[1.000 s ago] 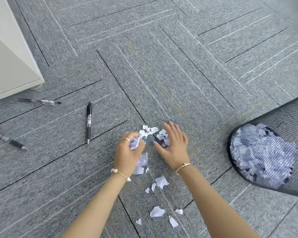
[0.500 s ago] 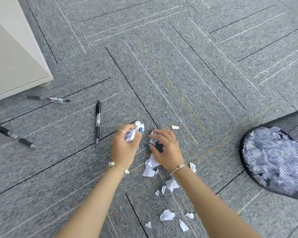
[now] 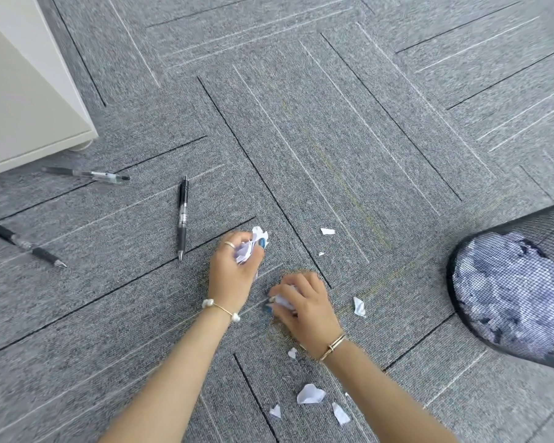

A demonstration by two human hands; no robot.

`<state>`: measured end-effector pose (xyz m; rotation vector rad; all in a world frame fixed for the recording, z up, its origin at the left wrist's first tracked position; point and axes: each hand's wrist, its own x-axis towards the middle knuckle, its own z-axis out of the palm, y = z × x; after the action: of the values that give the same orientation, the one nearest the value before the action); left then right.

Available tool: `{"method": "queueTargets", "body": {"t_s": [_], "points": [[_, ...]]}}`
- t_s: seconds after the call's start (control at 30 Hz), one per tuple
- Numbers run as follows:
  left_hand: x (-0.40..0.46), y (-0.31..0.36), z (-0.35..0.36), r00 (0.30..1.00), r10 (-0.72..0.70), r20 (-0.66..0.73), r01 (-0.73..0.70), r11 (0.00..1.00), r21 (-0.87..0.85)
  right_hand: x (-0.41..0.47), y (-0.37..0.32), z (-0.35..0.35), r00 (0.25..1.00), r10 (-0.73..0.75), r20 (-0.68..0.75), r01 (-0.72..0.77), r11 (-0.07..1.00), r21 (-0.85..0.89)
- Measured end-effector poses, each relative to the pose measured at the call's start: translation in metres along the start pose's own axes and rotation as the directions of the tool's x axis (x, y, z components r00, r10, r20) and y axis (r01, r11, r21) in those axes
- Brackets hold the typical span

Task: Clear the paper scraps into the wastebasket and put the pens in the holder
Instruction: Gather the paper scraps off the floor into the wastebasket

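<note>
My left hand [image 3: 234, 273] is closed around a crumpled bunch of white paper scraps [image 3: 253, 243] that sticks out at the top. My right hand [image 3: 304, 306] presses on the carpet with its fingers gathered around more scraps [image 3: 283, 300]. Loose scraps lie around: one by the right hand [image 3: 359, 306], a small one farther off [image 3: 327, 231], several near my forearms [image 3: 311, 394]. Three black pens lie on the carpet to the left: one upright in view [image 3: 182, 215], one near the cabinet [image 3: 87, 175], one at far left [image 3: 24, 243]. The black mesh wastebasket [image 3: 451, 282] lies at the right, full of paper.
A white cabinet [image 3: 29, 91] stands at the upper left on grey carpet tiles [image 3: 333, 123]. No pen holder is in view.
The view has shifted, so the basket sits farther right. My right hand has drawn back toward me and closed over scraps. My left hand keeps its bunch.
</note>
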<state>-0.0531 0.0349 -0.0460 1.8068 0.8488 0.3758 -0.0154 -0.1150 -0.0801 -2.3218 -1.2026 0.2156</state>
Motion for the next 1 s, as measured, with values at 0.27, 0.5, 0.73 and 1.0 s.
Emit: {"method": "queueTargets", "body": {"t_s": [0.27, 0.5, 0.73, 1.0], "points": [[-0.001, 0.015, -0.001, 1.000, 0.009, -0.006, -0.008, 1.000, 0.019, 0.008, -0.006, -0.013, 0.946, 0.323, -0.004, -0.306, 0.899, 0.313], [-0.002, 0.061, 0.005, 0.998, 0.067, 0.012, -0.067, 0.997, 0.034, 0.027, -0.013, -0.070, 0.796, 0.596, 0.102, -0.538, 0.621, 0.570], [0.008, 0.166, 0.016, 0.971, 0.233, 0.054, -0.230, 0.971, -0.060, 0.066, -0.035, -0.199, 0.797, 0.597, -0.096, -0.377, 0.614, 0.693], [0.004, 0.284, 0.034, 0.931, 0.359, 0.070, -0.347, 0.928, -0.138, 0.057, -0.026, -0.326, 0.718, 0.636, -0.283, -0.296, 0.647, 0.703]]}}
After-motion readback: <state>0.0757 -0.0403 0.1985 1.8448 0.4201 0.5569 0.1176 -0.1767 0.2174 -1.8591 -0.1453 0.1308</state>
